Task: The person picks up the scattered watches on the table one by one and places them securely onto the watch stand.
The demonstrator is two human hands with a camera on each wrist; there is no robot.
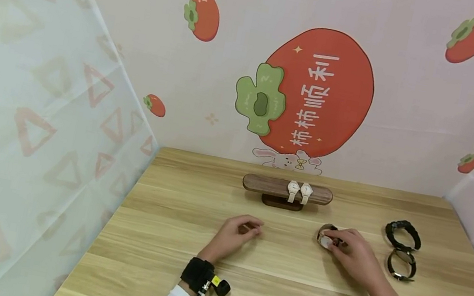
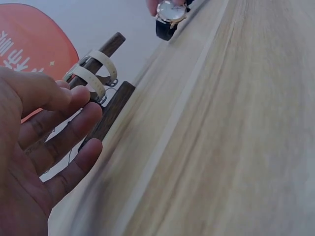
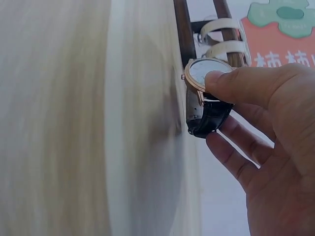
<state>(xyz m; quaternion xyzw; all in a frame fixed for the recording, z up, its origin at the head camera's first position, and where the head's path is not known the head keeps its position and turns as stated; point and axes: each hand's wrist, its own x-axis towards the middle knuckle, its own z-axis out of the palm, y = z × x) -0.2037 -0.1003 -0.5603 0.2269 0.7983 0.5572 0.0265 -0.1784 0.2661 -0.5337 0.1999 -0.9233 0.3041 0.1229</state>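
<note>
My right hand (image 1: 353,256) pinches a wristwatch (image 3: 209,73) with a white dial, a rose-gold case and a black strap closed into a loop. In the right wrist view the thumb presses on the dial's edge and the fingers lie behind the strap. My left hand (image 1: 233,234) holds nothing; its fingers are loosely bent above the table, left of that watch. Beyond both hands stands a dark wooden watch stand (image 1: 259,183). Two white-strapped watches, the left one (image 1: 293,189) and the right one (image 1: 306,192), sit side by side around its bar.
On the right of the wooden table (image 1: 192,187) lie a black watch (image 1: 402,234) and, touching it on the near side, a dark-strapped watch (image 1: 402,265). A patterned cloth wall (image 1: 210,85) rises behind the table, with more cloth at both sides.
</note>
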